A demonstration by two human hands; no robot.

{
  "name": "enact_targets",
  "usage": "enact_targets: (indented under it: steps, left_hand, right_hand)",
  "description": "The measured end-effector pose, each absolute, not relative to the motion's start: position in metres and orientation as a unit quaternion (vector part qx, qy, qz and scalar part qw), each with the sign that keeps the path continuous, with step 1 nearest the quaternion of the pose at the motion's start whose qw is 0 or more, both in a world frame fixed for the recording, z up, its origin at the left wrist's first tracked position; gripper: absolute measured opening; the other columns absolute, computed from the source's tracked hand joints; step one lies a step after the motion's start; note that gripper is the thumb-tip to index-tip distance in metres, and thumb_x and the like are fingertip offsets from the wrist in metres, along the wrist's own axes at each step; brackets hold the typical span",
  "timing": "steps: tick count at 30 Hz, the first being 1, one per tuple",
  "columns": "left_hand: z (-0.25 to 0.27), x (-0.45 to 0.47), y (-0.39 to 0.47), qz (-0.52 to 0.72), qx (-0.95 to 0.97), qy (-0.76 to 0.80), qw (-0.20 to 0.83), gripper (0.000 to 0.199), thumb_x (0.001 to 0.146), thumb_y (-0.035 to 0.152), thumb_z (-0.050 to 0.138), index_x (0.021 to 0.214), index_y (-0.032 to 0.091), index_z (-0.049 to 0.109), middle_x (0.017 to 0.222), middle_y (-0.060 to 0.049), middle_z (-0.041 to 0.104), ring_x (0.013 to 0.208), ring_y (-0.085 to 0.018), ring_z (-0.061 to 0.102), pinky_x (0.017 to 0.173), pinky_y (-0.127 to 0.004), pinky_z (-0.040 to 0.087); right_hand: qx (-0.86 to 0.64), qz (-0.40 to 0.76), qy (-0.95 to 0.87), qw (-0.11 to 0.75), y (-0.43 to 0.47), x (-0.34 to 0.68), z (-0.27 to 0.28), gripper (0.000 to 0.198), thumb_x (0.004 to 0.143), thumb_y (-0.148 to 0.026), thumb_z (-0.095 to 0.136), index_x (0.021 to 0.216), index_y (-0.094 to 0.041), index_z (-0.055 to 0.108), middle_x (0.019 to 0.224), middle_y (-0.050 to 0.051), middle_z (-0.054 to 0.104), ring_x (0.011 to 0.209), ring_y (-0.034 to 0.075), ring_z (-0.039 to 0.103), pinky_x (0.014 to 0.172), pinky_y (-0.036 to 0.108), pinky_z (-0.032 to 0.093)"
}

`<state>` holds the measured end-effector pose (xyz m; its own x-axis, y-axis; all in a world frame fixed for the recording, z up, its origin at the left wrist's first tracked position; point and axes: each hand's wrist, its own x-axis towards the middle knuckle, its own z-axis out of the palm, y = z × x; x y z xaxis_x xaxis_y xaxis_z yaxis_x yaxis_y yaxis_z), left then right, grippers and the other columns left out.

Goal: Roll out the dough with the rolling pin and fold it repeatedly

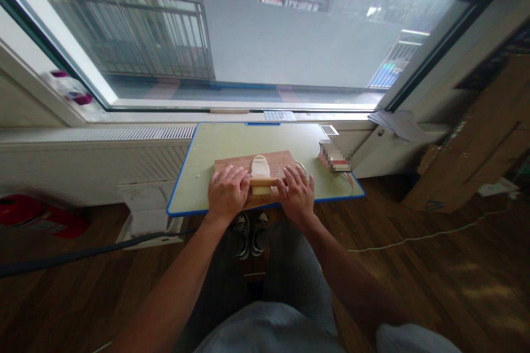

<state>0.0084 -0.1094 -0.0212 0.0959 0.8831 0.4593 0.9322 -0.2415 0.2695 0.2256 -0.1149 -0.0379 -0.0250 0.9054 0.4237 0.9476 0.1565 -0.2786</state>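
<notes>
Top is plain grey-blue cloth, softly creased at the hem; shirt [273,328], with a loose right sleeve [414,339] in matching grey-blue. Both forearms bare, as are left hand [227,190] and right hand [298,193]; five-fingered, short nails, fine detail too small to tell. Trousers [300,265] look faded grey, denim-like, darker in shadow, above black sneakers [242,234] with pale toe caps and white sole edging.
</notes>
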Motion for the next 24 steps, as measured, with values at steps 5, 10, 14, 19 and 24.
enact_targets:
  steps: [5,10,14,19,24]
  left_hand:
    - [-0.019,0.011,-0.114,-0.267,-0.728,-0.631,0.025,0.048,0.111,0.042,0.037,0.137,0.023,0.073,0.151,-0.009,0.071,0.150,-0.032,0.056,0.127,-0.064,0.033]
    - [-0.011,0.014,-0.096,-0.232,-0.721,-0.653,0.010,0.049,0.110,0.040,0.034,0.134,0.026,0.074,0.152,-0.009,0.070,0.151,-0.032,0.054,0.130,-0.072,0.025]
    - [0.001,0.016,-0.074,-0.168,-0.716,-0.677,-0.005,0.050,0.107,0.036,0.037,0.144,0.026,0.068,0.160,-0.010,0.062,0.153,-0.031,0.051,0.131,-0.074,0.022]
    - [0.009,0.015,-0.043,-0.109,-0.713,-0.691,-0.041,0.059,0.103,0.045,0.042,0.158,0.028,0.058,0.172,-0.011,0.049,0.159,-0.032,0.043,0.131,-0.069,0.027]
    - [0.007,0.015,-0.031,-0.069,-0.707,-0.699,-0.076,0.070,0.104,0.063,0.032,0.162,0.029,0.055,0.175,-0.014,0.044,0.161,-0.039,0.038,0.129,-0.073,0.024]
  right_hand:
    - [-0.639,-0.028,-0.718,0.274,-0.122,0.226,-0.039,0.050,0.114,-0.045,0.043,0.153,-0.020,0.063,0.163,0.013,0.059,0.158,0.030,0.043,0.132,0.058,0.021]
    - [-0.658,0.006,-0.717,0.229,-0.101,0.225,-0.020,0.048,0.116,-0.044,0.035,0.138,-0.026,0.074,0.152,0.008,0.069,0.152,0.027,0.050,0.134,0.059,0.018]
    - [-0.674,0.049,-0.723,0.144,-0.070,0.226,0.001,0.049,0.114,-0.050,0.037,0.146,-0.031,0.069,0.160,0.004,0.063,0.155,0.029,0.045,0.133,0.062,0.019]
    - [-0.670,0.102,-0.733,0.062,-0.035,0.227,0.016,0.070,0.105,-0.067,0.046,0.164,-0.028,0.052,0.174,0.008,0.045,0.161,0.037,0.035,0.131,0.070,0.020]
    - [-0.676,0.131,-0.723,0.062,-0.028,0.225,0.015,0.072,0.107,-0.071,0.036,0.163,-0.030,0.053,0.176,0.008,0.041,0.162,0.038,0.033,0.130,0.073,0.020]
